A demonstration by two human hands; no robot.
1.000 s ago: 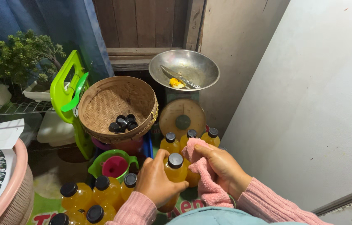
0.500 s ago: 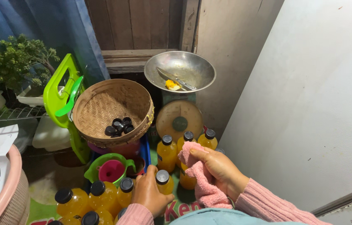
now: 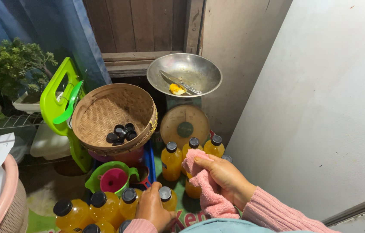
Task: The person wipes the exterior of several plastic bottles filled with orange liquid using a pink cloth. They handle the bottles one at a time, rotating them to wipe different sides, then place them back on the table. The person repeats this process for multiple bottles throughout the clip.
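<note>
Left hand (image 3: 153, 208): closed around a yellow bottle (image 3: 168, 199) with a black cap, low among the others.
Right hand (image 3: 223, 177): gripping a pink cloth (image 3: 210, 192) over another bottle.
Behind: woven basket (image 3: 113, 115) of black caps (image 3: 120, 133), metal scale (image 3: 184, 95).

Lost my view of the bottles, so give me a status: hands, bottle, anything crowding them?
Left hand gripping a capped yellow bottle, low among the others. Right hand holding a pink cloth. Filled bottles packed close; green funnel just beyond.
</note>
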